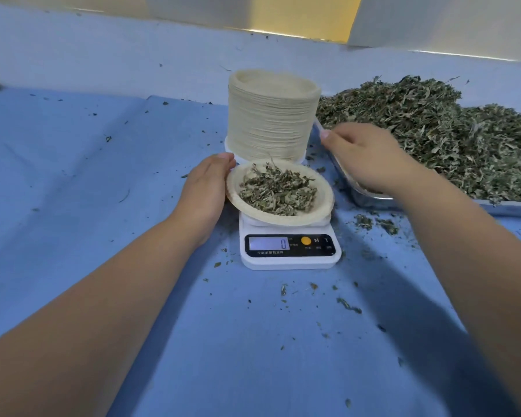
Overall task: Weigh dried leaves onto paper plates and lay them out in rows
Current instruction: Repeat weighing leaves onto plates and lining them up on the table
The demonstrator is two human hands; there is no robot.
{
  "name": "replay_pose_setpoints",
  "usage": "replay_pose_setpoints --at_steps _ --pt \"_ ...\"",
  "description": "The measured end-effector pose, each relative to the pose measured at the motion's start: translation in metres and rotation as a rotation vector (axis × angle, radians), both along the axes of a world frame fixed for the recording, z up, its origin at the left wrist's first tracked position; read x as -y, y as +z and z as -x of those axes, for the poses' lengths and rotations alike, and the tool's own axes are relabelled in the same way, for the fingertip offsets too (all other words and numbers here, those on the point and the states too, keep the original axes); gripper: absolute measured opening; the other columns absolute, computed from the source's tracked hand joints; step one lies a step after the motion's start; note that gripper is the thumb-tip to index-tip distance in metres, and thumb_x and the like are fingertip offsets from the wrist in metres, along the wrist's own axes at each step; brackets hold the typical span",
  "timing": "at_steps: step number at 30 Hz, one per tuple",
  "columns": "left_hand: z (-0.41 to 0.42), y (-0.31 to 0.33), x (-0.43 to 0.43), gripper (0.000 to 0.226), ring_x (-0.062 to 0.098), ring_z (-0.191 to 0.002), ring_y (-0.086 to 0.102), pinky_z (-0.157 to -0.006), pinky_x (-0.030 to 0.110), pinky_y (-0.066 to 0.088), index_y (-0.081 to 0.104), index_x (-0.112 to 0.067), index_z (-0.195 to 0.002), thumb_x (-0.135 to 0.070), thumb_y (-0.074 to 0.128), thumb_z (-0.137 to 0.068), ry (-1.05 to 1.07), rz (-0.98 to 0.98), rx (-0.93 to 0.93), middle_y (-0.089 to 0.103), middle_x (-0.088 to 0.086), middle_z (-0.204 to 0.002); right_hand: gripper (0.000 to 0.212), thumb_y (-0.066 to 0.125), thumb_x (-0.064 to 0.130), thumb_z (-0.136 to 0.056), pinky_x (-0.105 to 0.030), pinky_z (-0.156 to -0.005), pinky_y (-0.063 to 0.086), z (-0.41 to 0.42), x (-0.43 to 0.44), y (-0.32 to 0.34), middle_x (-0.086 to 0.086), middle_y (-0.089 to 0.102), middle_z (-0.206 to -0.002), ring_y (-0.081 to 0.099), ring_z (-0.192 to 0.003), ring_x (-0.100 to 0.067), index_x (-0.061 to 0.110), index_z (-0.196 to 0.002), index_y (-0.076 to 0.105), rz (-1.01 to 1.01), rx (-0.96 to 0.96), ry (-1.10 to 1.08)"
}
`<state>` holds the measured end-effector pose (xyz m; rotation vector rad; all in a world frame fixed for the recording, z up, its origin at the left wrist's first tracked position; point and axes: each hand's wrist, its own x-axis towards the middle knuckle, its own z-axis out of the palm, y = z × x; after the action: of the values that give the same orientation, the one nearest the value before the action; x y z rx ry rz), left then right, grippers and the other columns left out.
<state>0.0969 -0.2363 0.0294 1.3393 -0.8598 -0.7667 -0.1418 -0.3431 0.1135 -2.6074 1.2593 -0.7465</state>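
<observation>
In the head view, a round beige paper plate (283, 218) bearing a small heap of dried green leaves (278, 191) is seen tilted over the platform of a white digital kitchen scale (289, 261), whose display reads 0. The plate is grasped at its left rim by the left hand (205, 188). The forearm is stretched forward from the lower left, the back of the hand is turned up, and the fingers are mostly hidden under the rim.

The right hand (370, 158) is held forward, back upward, over the near corner of a shallow metal tray (373, 203). One finger is extended toward a tall stack of beige paper plates (271, 121) standing just behind the scale. The other fingers are curled down out of sight, so it cannot be told whether anything is gripped.

The tray is heaped with a large pile of dried leaves (433, 130). Everything is carried by a worktop covered in blue cloth (103, 191), over which leaf crumbs (376, 224) are scattered.
</observation>
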Motion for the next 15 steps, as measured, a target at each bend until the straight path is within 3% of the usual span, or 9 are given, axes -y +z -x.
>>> replay_pose_setpoints --at_steps 3,6,8,11,15 --pt "0.001 0.002 -0.002 0.032 0.015 -0.120 0.064 -0.112 0.048 0.045 0.076 -0.034 -0.103 -0.051 0.056 -0.084 -0.004 -0.011 0.032 0.073 -0.006 -0.121 0.055 0.030 0.061 -0.103 -0.034 -0.058 0.037 0.027 0.017 -0.026 -0.009 0.058 -0.075 0.055 -0.070 -0.029 0.015 -0.083 0.053 -0.064 -0.168 -0.232" --pt "0.000 0.002 -0.001 0.033 0.016 -0.123 0.062 -0.113 0.048 0.044 0.077 -0.036 -0.105 -0.052 0.056 -0.084 0.007 -0.020 0.031 0.071 -0.005 -0.126 0.076 0.020 0.074 -0.098 -0.033 -0.057 0.036 0.037 0.020 -0.047 -0.010 0.061 -0.078 0.058 -0.071 -0.028 0.012 -0.089 0.062 -0.114 -0.341 -0.358" --pt "-0.001 0.003 -0.001 0.027 0.018 -0.120 0.065 -0.111 0.049 0.046 0.078 -0.037 -0.098 -0.050 0.058 -0.085 0.018 -0.022 0.035 0.072 -0.003 -0.122 0.080 0.019 0.075 -0.097 -0.034 -0.059 0.041 0.035 0.020 -0.049 -0.009 0.062 -0.076 0.059 -0.069 -0.028 0.010 -0.091 0.066 -0.103 -0.353 -0.351" --pt "0.001 0.003 -0.001 0.032 0.020 -0.114 0.068 -0.109 0.052 0.048 0.078 -0.031 -0.099 -0.050 0.057 -0.085 0.002 -0.025 0.054 0.075 -0.002 -0.116 0.075 0.023 0.071 -0.098 -0.034 -0.059 0.042 0.034 0.016 -0.049 -0.010 0.060 -0.069 0.058 -0.064 -0.029 0.011 -0.074 0.060 -0.042 -0.314 -0.348" --pt "0.003 0.006 -0.004 0.036 0.021 -0.118 0.066 -0.111 0.052 0.046 0.077 -0.030 -0.104 -0.051 0.054 -0.084 0.016 -0.036 0.055 0.073 -0.002 -0.121 0.073 0.027 0.066 -0.101 -0.029 -0.053 0.040 0.041 0.013 -0.046 -0.011 0.058 -0.063 0.056 -0.059 -0.029 0.008 -0.071 0.060 -0.010 -0.275 -0.303"
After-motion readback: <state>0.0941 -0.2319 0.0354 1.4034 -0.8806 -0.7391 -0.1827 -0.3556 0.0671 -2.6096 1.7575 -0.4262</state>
